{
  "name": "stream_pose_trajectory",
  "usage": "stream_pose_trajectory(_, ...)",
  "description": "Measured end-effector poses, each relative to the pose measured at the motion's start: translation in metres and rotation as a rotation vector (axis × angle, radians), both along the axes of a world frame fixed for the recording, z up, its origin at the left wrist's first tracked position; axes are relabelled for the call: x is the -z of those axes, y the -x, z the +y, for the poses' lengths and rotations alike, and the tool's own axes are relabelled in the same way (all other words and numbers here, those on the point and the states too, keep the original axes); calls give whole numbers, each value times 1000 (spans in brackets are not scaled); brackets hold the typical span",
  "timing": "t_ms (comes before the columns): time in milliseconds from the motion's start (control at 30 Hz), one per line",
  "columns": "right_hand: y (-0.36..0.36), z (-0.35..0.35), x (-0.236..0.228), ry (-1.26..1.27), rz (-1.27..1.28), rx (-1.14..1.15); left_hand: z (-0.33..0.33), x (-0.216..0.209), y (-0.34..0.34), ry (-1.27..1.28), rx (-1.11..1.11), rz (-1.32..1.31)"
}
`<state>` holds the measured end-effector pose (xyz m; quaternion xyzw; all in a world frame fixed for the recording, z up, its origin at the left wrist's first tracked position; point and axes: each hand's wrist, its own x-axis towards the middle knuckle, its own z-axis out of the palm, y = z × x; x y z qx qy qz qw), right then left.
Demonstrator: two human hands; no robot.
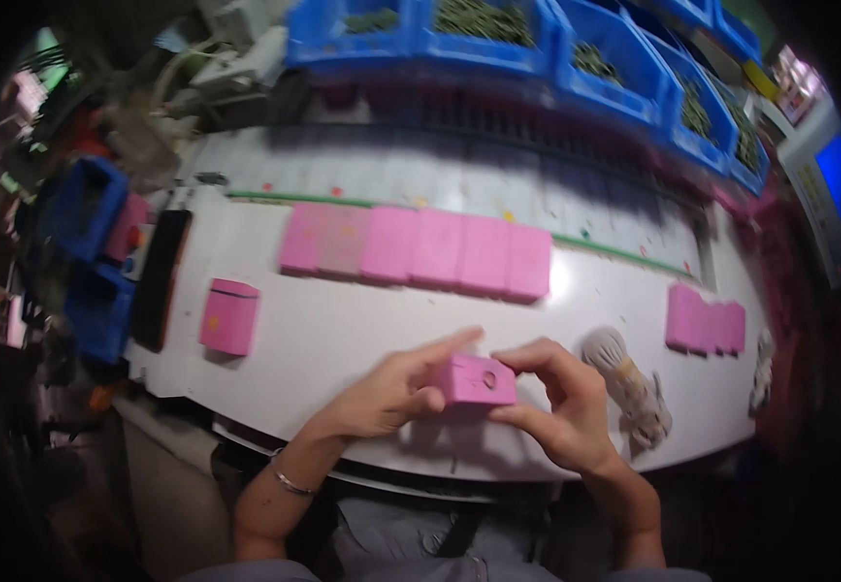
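Note:
A small pink block (479, 380) is held above the front of the white table, with a small round mark or hole and a thin dark line on the side facing me. My right hand (564, 400) pinches its right end between thumb and fingers. My left hand (391, 390) holds its left end, thumb near the lower corner and index finger stretched out past the top. Farther back, several pink blocks (437, 247) stand side by side in a row; one looks duller and brownish. Another pink block (230, 316) with a dark band near its top lies alone on the left.
Right of my hands lies a bundled grey-white knit glove (626, 378). More pink blocks (704, 320) stand at the table's right. Blue bins (603, 76) holding greenish pieces hang over the back. A long dark object (162, 279) lies at the left edge; a blue screen (836, 175) is far right.

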<state>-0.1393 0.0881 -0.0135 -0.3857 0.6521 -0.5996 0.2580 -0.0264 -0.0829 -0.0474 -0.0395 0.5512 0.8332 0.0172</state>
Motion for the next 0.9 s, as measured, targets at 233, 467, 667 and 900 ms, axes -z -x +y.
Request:
stream_pose_trajectory(233, 6, -29, 3, -12, 332, 62, -74, -63, 3, 128, -225, -361)
stream_pose_trajectory(467, 4, -29, 16, -110, 335, 81, -267, -64, 32, 599, -767, -419)
stream_pose_trajectory(667, 7, -29, 25, -111, 371, 39, -321, -48, 71, 1410, -1046, -734)
stream_pose_trajectory(900, 4, -31, 20, -97, 393, 35, -329, -18, 82, 1552, -983, -547)
